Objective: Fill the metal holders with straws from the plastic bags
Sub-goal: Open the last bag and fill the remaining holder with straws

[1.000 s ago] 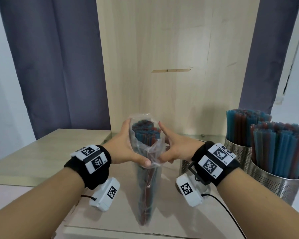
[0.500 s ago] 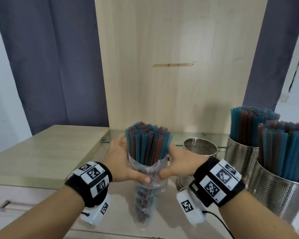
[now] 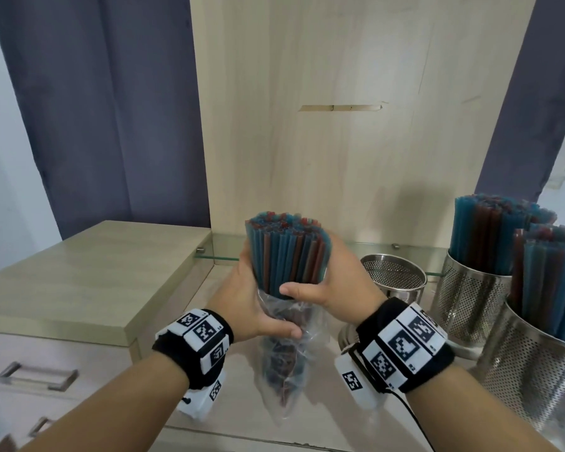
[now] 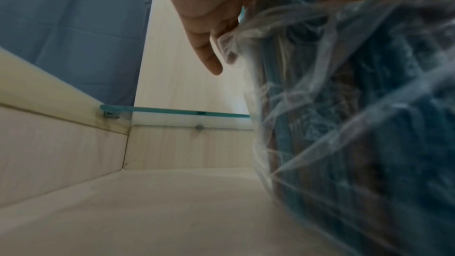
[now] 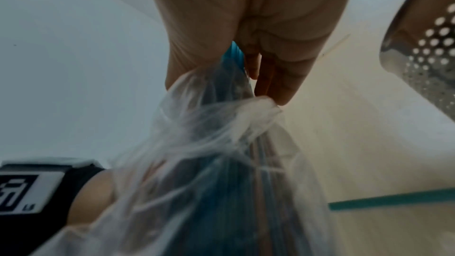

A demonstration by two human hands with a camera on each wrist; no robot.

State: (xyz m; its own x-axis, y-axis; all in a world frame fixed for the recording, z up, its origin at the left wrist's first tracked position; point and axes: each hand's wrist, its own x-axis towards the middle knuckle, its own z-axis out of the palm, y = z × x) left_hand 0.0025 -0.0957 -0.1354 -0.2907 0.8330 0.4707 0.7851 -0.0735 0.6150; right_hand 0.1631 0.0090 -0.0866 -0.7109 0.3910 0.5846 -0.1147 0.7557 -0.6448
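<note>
A bundle of blue and red straws [image 3: 287, 252] stands upright in the middle, its upper half bare above a crumpled clear plastic bag [image 3: 286, 363]. My left hand [image 3: 258, 308] grips the bag and the straws inside it from the left, thumb across the front. My right hand [image 3: 327, 285] wraps the bare straws just above the bag's rim, thumb in front. The left wrist view shows the bag [image 4: 357, 124] close up beside my fingers [image 4: 209, 46]. In the right wrist view the bag [image 5: 209, 163] bunches below my palm. An empty perforated metal holder [image 3: 393, 282] stands just right of my hands.
Two perforated metal holders at the right, one behind [image 3: 473, 298] and one in front [image 3: 535, 370], are full of straws. A glass shelf [image 3: 222, 249] runs along the back panel. A raised wooden cabinet top [image 3: 88, 272] with drawers lies to the left.
The bag has been pushed down the bundle, baring the upper half of the straws. My right hand has moved up from the bag onto the bare straws; the left has stayed lower on the bag.
</note>
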